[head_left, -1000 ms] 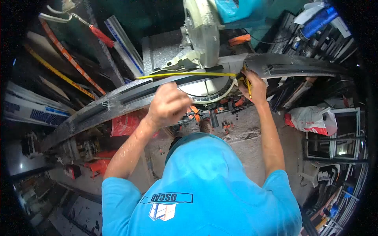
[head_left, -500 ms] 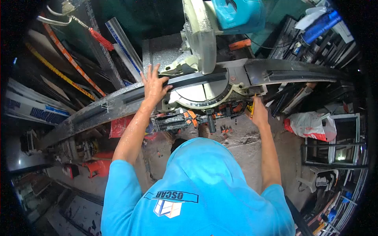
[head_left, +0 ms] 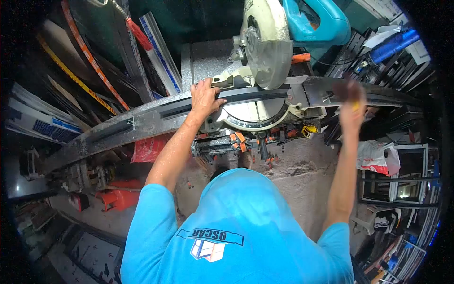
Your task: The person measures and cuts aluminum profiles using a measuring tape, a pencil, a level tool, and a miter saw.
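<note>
My left hand grips a long dark metal profile, with the fingers over the back fence and the thumb along the front. The profile lies across the round base of a miter saw, whose guarded blade is raised just above it. Out to the right, my right hand is smeared by motion near the bench's right wing. A small yellow streak shows in that hand, too blurred to name. A yellow tape measure sits at the bench's front edge, apart from both hands.
The long metal bench runs left and right of the saw. Metal profiles lean behind it on the left. Below the right side are a white and red plastic bag and a frame. Orange clamps lie under the saw.
My right hand has moved right, away from the saw base, and the tape measure now shows apart from it. My left hand's spread fingers have closed over the profile. The view has shifted slightly.
</note>
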`<action>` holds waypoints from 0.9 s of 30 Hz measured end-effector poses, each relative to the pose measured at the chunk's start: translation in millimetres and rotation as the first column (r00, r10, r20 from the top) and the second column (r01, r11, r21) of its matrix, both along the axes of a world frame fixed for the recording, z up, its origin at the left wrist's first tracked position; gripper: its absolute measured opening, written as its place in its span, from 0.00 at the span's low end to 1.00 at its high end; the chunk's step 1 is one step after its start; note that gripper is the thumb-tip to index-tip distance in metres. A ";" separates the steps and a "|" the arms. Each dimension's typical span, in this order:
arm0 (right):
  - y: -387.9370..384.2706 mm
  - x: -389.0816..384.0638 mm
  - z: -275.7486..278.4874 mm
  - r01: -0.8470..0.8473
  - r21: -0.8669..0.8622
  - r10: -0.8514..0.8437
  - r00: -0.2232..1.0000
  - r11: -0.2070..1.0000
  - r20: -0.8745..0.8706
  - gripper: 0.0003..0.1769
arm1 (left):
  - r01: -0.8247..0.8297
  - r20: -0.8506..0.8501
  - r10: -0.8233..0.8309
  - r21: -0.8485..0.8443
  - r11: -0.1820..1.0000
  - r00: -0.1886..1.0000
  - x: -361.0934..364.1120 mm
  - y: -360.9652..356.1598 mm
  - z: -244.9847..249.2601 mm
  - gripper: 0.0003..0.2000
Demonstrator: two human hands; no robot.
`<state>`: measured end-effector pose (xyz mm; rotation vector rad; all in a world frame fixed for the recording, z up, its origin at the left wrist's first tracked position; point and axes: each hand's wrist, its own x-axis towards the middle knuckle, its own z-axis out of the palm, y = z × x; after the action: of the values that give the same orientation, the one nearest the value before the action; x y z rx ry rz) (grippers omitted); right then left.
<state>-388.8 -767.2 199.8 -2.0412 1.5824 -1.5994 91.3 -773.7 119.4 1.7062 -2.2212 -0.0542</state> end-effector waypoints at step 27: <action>29.1 187.2 151.7 -0.079 0.476 0.009 0.989 0.876 0.147 0.25 | 0.021 -0.060 -0.023 -0.035 0.999 0.998 3.9 -3.4 -9.1 0.20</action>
<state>-201.6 -738.1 351.5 -1.6484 1.6588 -1.1473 95.2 -777.1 110.3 1.6408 -2.1847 -0.0720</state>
